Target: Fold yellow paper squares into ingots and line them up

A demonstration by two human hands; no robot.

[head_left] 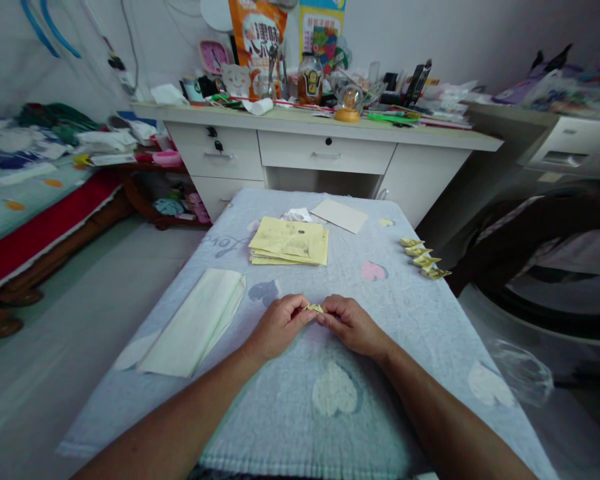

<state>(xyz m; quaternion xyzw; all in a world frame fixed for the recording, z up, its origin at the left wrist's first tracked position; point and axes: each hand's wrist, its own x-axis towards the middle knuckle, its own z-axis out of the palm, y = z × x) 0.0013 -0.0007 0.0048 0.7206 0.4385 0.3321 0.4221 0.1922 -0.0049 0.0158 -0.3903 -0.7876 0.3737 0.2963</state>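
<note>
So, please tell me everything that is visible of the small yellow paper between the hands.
The small yellow paper looks folded, with a pointed tip; finer creases are too small to tell. The left hand pinches one end, the right hand the other; their fingers partly hide it. Whether it touches the cloth below is unclear.

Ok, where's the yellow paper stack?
In the head view, the yellow paper stack lies slightly left of centre, beyond the left hand, with crumpled white paper behind it and a pale card behind and to its right.
</note>
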